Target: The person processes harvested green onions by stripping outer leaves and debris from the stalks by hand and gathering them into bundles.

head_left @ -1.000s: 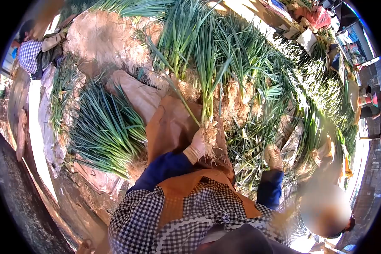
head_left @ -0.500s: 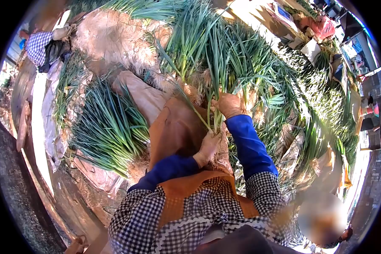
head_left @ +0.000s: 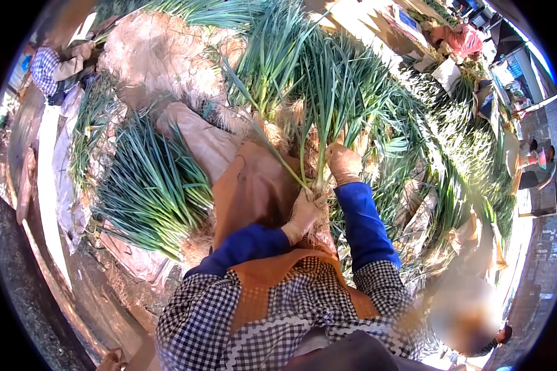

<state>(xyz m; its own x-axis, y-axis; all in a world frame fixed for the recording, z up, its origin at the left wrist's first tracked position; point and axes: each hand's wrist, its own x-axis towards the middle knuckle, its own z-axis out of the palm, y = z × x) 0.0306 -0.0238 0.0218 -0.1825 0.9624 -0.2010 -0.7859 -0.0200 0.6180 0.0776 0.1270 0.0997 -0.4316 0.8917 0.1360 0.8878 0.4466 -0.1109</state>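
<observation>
My left hand (head_left: 303, 216), in a tan glove, is closed around the lower ends of a few green onions (head_left: 320, 162) in front of my lap. Their roots hang below the fist and their leaves point away from me. My right hand (head_left: 344, 163), also gloved, is just right of these stalks with its fingers curled. Whether it pinches a leaf is hidden. Beyond both hands stand more green onions (head_left: 269, 68), roots towards me. To the left lies a large pile of green onions (head_left: 151, 182), its pale stems and roots pointing towards my lap.
A brown apron (head_left: 257, 179) covers my legs. A big mass of pale roots (head_left: 161, 55) lies at the upper left, near another person (head_left: 46, 71) in a checked top. Loose leaves (head_left: 464, 142) cover the ground at right. A red bag (head_left: 464, 40) is at the far right.
My right hand has moved slightly right and towards me, away from the stalks it was against. My left hand still grips the stalk bases. The view has shifted slightly.
</observation>
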